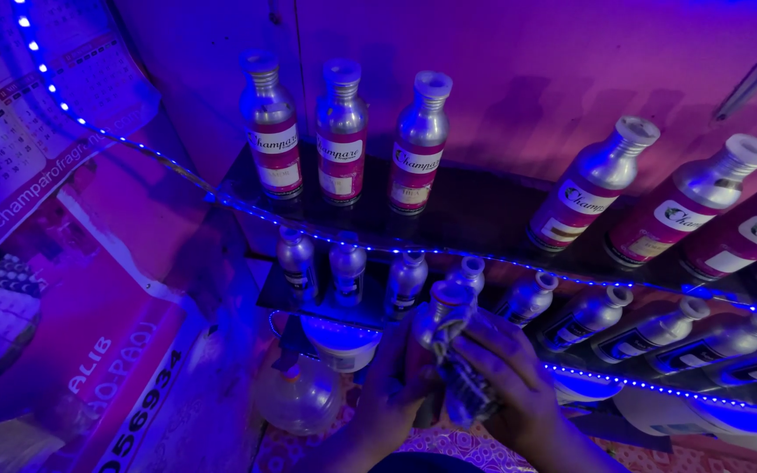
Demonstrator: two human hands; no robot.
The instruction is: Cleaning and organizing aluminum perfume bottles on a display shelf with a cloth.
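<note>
Both hands were low in the middle of the view, wrapped around one small silver bottle [445,308]. The left hand [393,394] gripped the bottle body from the left side, fingers closed around it. The right hand [508,378] was clenched on a crumpled cloth [464,385] pressed against the bottle's right side (everything was soaked in purple-blue light, so real colours were hard to call). The bottle stood roughly upright, its neck and cap poking above the fingers, just in front of the lower shelf.

That lower shelf [284,300] carried a row of small silver bottles [348,270] running off to the right, all with dark labels. Farther up, the upper shelf [475,215] held larger silver bottles with red-and-white labels [341,131], three standing on the left and more leaning away on the right. A blue LED strip [326,231] ran along both shelf edges and up the left wall.

Near the left hand, under the lower shelf, sat a clear round glass bottle [298,398] and a white-lidded jar [341,342]. A calendar poster [10,114] hung on the far left wall.
</note>
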